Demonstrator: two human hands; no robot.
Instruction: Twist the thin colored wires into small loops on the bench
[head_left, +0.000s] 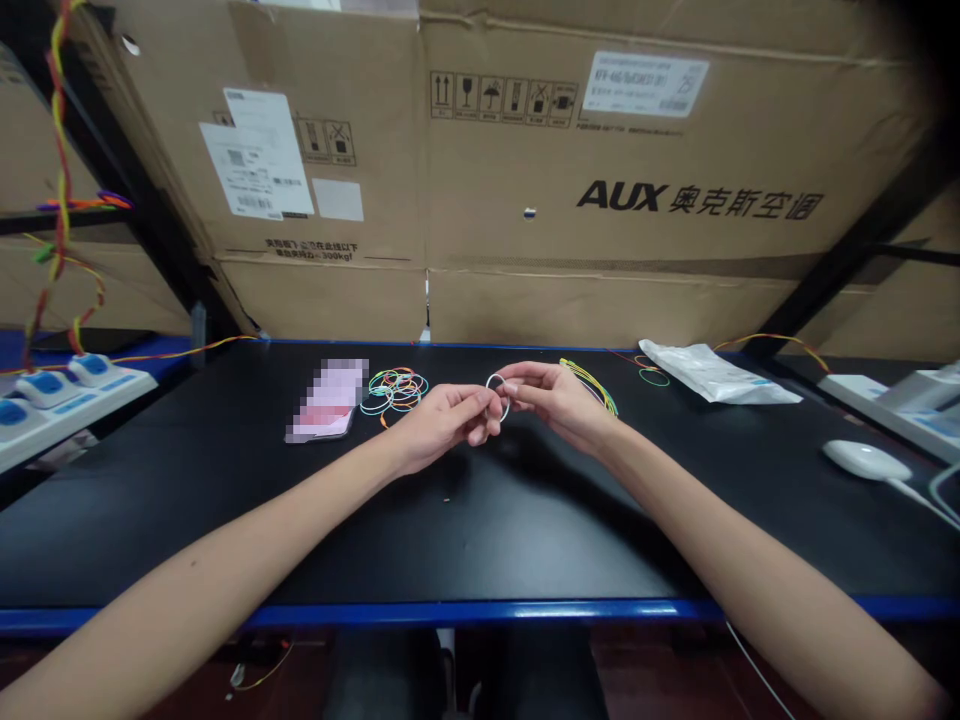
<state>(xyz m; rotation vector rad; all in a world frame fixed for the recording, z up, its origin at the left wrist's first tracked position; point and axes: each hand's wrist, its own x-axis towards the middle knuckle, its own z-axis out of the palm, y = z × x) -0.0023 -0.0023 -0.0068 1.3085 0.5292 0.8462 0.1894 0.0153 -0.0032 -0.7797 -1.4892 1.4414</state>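
Note:
A thin white wire [494, 376], bent into a small loop, is held between my two hands above the black tabletop. My left hand [444, 425] pinches it from the left, thumb against the fingers. From the right, my right hand [561, 402] grips it between thumb and fingertips. The wire's ends are hidden in the fingers. Left of my left hand lies a pile of coiled wires [391, 391] in white, green, orange and other colours. Partly behind my right hand is a bundle of yellow and green wires [592, 382].
A phone [327, 400], blurred out, lies at the left. Power strips [79, 395] stand at the left edge and right edge [892, 400]. A white plastic bag [712, 372] and a white corded device [866, 460] are at the right. A cardboard wall [510, 300] closes off the back.

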